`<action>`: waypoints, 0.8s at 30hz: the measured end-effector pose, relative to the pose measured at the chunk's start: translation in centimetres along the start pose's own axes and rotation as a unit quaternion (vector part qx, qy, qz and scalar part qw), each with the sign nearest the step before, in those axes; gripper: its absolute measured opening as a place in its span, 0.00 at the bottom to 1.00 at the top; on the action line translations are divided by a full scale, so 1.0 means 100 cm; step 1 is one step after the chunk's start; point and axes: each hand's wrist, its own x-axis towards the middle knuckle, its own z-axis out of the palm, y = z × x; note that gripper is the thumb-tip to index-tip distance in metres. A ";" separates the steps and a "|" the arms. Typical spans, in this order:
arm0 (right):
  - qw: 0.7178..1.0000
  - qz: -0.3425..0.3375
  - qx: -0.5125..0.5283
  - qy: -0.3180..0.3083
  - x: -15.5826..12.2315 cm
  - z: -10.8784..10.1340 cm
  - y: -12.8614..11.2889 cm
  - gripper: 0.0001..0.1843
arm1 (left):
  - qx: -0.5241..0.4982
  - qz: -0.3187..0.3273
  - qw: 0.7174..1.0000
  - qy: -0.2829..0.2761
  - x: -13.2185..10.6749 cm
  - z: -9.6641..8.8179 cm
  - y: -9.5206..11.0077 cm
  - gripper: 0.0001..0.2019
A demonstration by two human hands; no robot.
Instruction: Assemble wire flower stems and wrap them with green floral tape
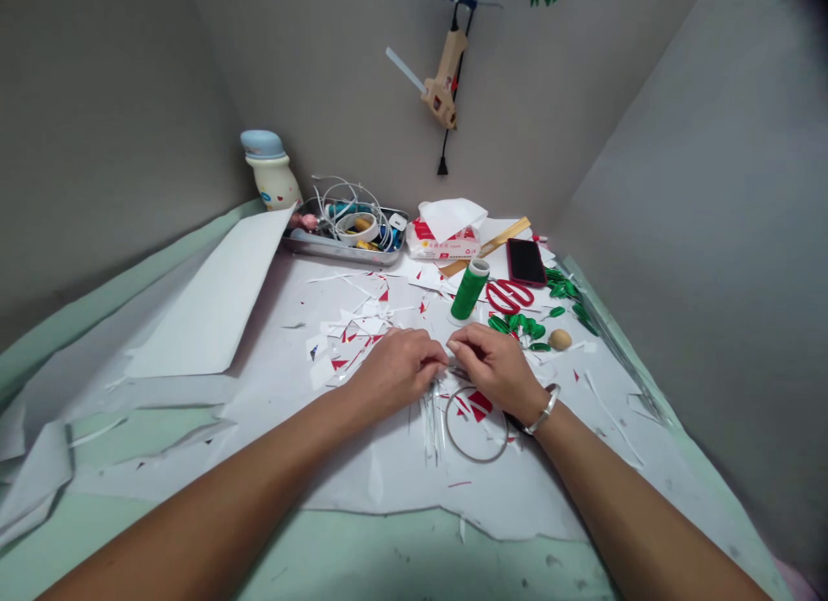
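Well, from where I'm standing, both hands are drawn in close at the middle of the table, the left hand [394,372] and the right hand [496,368] each curled into a tight pinch. Their fingertips almost meet over a bunch of thin white paper strips [430,420], which fan downward from the pinch; the fingers hide exactly how the strips are gripped. A polished silver bangle [543,410] circles the right wrist.

Just below the right hand lie a thin brown wire ring [477,424] and some small red paper triangles [479,404]. Beyond the hands stand a spool of green thread [462,291] and a pair of red-handled scissors [510,297], beside a scatter of glossy green leaf-shaped pieces [530,327] and a small tan wooden egg [560,340]. Further back are a black smartphone [526,262], a packet of white tissues [446,234], and a steel tray [342,252] heaped with white cables and tape. Red and white paper scraps [355,334] litter the white paper covering [381,472], and a cream glue gun [443,79] hangs on the wall.
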 end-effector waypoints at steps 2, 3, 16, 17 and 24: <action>1.000 0.020 0.006 -0.009 0.001 0.001 0.003 0.08 | -0.033 -0.004 0.999 0.011 0.000 -0.002 0.002 0.06; 0.999 0.026 0.009 -0.017 0.001 0.001 0.004 0.08 | -0.054 -0.011 0.998 0.021 0.000 -0.003 0.003 0.06; 0.996 -0.072 -0.011 -0.054 -0.005 0.001 -0.006 0.07 | -0.004 -0.032 0.991 0.129 0.001 0.000 -0.007 0.09; 0.996 -0.075 -0.013 -0.041 -0.005 0.001 -0.007 0.07 | 0.008 -0.029 0.992 0.122 0.001 0.000 -0.008 0.09; 0.999 -0.018 0.004 0.042 -0.001 -0.001 -0.001 0.07 | 0.036 0.011 0.998 0.042 0.002 0.000 -0.005 0.07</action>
